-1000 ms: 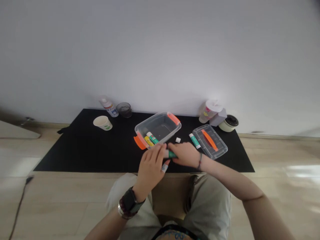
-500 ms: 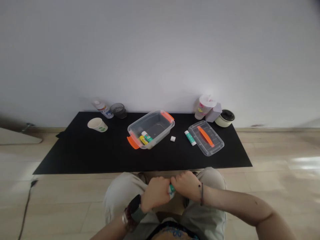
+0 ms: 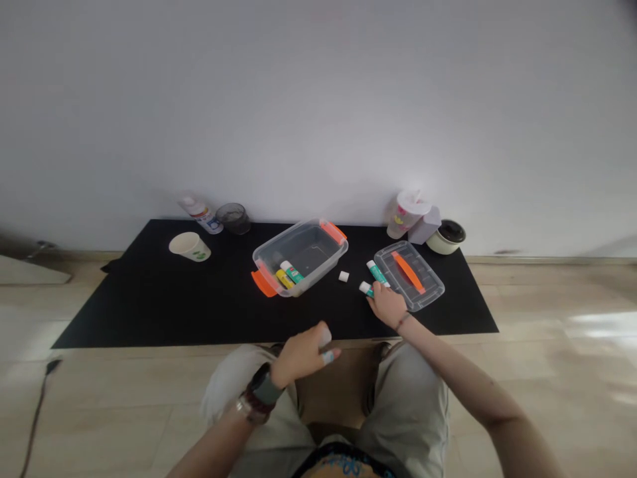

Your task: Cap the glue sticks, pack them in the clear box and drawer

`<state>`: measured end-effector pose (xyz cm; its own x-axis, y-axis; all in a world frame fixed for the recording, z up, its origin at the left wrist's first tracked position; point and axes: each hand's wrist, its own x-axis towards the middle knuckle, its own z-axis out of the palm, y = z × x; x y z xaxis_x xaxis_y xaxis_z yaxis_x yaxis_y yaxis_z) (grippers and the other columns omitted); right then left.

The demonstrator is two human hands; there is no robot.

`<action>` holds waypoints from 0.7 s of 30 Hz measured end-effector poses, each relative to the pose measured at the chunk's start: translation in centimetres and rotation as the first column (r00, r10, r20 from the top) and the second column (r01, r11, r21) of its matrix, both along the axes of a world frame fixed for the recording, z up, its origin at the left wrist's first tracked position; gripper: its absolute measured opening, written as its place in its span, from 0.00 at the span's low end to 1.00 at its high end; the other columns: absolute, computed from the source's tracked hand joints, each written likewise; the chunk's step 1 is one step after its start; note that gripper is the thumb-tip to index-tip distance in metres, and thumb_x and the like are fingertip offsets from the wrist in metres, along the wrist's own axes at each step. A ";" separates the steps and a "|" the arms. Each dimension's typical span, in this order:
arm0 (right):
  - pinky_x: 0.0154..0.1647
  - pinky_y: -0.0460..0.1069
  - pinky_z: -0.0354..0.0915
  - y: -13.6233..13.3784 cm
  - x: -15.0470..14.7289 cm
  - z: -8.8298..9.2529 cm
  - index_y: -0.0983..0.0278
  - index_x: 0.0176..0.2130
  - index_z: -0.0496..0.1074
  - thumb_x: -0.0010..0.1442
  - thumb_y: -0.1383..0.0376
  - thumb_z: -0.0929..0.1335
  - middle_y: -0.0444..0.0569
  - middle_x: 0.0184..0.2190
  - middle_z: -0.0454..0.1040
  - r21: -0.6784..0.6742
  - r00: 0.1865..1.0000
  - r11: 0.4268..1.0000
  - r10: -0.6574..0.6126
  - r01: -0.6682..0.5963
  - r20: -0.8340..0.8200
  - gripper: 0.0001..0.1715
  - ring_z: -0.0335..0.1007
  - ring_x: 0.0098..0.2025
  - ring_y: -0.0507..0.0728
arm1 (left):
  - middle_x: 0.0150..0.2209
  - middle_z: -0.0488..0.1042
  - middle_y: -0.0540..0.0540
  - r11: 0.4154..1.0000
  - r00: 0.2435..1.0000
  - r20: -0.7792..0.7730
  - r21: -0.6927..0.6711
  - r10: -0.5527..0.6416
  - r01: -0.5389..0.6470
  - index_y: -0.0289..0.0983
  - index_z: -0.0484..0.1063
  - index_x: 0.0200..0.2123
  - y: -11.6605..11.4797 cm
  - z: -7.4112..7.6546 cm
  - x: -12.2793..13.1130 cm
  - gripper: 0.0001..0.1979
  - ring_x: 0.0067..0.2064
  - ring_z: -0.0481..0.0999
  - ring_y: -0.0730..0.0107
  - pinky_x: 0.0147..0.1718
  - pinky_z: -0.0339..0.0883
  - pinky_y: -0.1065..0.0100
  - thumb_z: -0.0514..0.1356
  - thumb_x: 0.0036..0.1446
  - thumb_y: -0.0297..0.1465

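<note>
My right hand [image 3: 388,305] is down on the black surface at the front right, its fingers closed round a green-and-white glue stick [image 3: 366,289]. Right behind it lies a second glue stick [image 3: 377,272], beside the clear lid [image 3: 430,282] with an orange handle. In front of the surface's near edge, over my lap, my left hand [image 3: 301,353] holds a small white cap [image 3: 324,335] in its fingers; a pale band is on the thumb. Another white cap [image 3: 344,276] sits by the clear box [image 3: 318,272], which contains a yellow stick [image 3: 284,279] and a green-and-white stick [image 3: 292,272].
At the back left are a paper cup [image 3: 190,246], a spray bottle [image 3: 202,216] and a dark glass bowl [image 3: 233,219]. Back right hold a lidded cup [image 3: 405,216], a pale box [image 3: 424,226] and a cream pot [image 3: 444,240] with a black lid. A wall rises behind.
My hands, together on the glue stick over my lap, have parted. The right one carried the stick forward and right onto the black surface. My left moved slightly forward, with a white cap.
</note>
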<state>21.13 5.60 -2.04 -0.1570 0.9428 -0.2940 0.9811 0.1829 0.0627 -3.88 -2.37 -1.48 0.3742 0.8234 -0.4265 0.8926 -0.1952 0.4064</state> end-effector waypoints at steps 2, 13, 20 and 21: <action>0.37 0.49 0.66 1.2 -1.9 -1.9 0.68 0.51 0.64 0.71 0.58 0.60 0.62 0.47 0.76 -0.052 0.995 0.994 -0.097 0.097 -0.004 0.17 0.77 0.47 0.62 | 0.46 0.75 0.42 0.989 0.993 -0.096 0.136 0.065 -0.052 0.37 0.67 0.49 1.8 -1.3 1.8 0.15 0.45 0.78 0.60 0.36 0.68 0.67 0.54 0.65 0.39; 0.40 0.49 0.66 7.1 -7.2 5.2 0.64 0.52 0.68 0.73 0.57 0.54 0.60 0.46 0.77 0.261 0.992 0.965 0.004 0.029 -0.124 0.22 0.75 0.48 0.61 | 0.56 0.68 0.32 0.905 0.986 -0.153 0.425 0.060 0.011 0.33 0.59 0.65 9.2 -5.7 3.2 0.25 0.48 0.76 0.55 0.41 0.71 0.59 0.45 0.66 0.24; 0.47 0.53 0.70 12.1 -20.3 6.1 0.68 0.55 0.72 0.66 0.62 0.65 0.62 0.54 0.75 -0.164 0.934 0.924 0.322 -0.345 -0.153 0.21 0.74 0.53 0.63 | 0.53 0.74 0.32 0.914 0.992 -0.084 0.403 0.096 -0.054 0.31 0.70 0.56 10.7 -6.4 2.3 0.22 0.53 0.74 0.52 0.48 0.69 0.58 0.45 0.64 0.20; 0.46 0.52 0.71 12.6 -21.7 5.3 0.69 0.53 0.74 0.62 0.63 0.68 0.62 0.52 0.76 -0.227 0.932 0.906 0.331 -0.357 -0.148 0.21 0.75 0.52 0.63 | 0.54 0.74 0.33 0.912 0.991 -0.070 0.403 0.117 -0.079 0.31 0.70 0.55 10.9 -6.6 2.0 0.21 0.55 0.73 0.51 0.50 0.68 0.56 0.46 0.64 0.20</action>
